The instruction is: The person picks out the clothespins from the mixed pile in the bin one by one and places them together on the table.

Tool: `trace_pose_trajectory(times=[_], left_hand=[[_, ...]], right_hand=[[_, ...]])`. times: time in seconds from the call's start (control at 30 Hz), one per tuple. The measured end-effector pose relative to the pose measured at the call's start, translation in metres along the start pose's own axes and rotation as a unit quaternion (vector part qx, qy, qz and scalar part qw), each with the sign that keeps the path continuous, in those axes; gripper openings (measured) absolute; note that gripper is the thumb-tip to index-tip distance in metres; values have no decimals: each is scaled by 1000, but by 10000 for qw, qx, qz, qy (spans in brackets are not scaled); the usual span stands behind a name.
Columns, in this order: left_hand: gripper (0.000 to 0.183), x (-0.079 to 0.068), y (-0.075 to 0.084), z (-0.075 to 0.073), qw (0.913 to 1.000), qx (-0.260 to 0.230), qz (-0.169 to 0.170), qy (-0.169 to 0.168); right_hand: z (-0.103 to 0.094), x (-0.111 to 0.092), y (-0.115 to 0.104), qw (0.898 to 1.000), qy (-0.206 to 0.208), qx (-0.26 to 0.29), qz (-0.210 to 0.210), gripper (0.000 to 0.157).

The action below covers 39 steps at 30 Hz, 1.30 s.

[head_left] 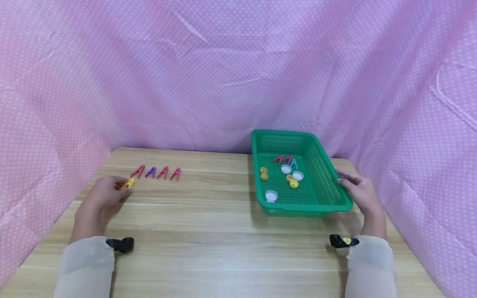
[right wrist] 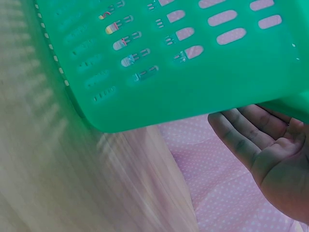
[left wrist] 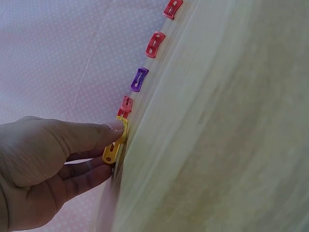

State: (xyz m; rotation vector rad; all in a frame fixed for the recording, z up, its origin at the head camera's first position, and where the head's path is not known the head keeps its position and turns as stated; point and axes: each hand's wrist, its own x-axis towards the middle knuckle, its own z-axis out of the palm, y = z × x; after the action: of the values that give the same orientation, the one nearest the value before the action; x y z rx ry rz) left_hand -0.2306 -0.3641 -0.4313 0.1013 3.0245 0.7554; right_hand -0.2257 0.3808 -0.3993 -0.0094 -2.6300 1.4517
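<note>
My left hand (head_left: 102, 192) pinches a yellow clothespin (head_left: 128, 183) between thumb and fingers at the left of the table. Just beyond it stands a row of clothespins: a red one (head_left: 138, 171), a purple one (head_left: 150, 172) and two more red ones (head_left: 162, 172). In the left wrist view, the yellow clothespin (left wrist: 111, 152) overlaps the nearest red clothespin (left wrist: 126, 104). At the right, my right hand (head_left: 360, 192) holds the green basket (head_left: 322, 165) by its right rim, thumb at the edge. The right wrist view shows long fingers (right wrist: 239, 137) against the basket's outside.
Inside the basket lie two red clothespins (head_left: 283, 159), a blue clothespin (head_left: 293, 163), several yellow caps (head_left: 294, 184) and white round lids (head_left: 271, 196). The wooden table (head_left: 208, 236) reaches back to a pink dotted cloth (head_left: 208, 95) that hangs behind and along both sides.
</note>
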Motion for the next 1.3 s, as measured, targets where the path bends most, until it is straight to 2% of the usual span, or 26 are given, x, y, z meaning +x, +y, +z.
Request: trace_pose_trajectory(times=[0.3,0.53,0.83,1.07,1.3], left_hand=[[55,-2,2,-4,9992,-207,-308,-175],[51,-1,-1,-4,9997,-124,-180,-145],[57,-2,3,-6,9996,-140,-243,-53],[55,0,14,-12,9989,128,138,431],[51,8,34,-11,9966,288,528,560]], right_hand=[[0,-1,-1,10000,12,-33,9,50],[0,0,-1,10000,-22,-31,-14,49],[1,-2,-2,10000,8,42,-62,50],[1,-2,-3,9999,21,80,-136,49],[1,-2,-4,9998,16,131,-116,49]])
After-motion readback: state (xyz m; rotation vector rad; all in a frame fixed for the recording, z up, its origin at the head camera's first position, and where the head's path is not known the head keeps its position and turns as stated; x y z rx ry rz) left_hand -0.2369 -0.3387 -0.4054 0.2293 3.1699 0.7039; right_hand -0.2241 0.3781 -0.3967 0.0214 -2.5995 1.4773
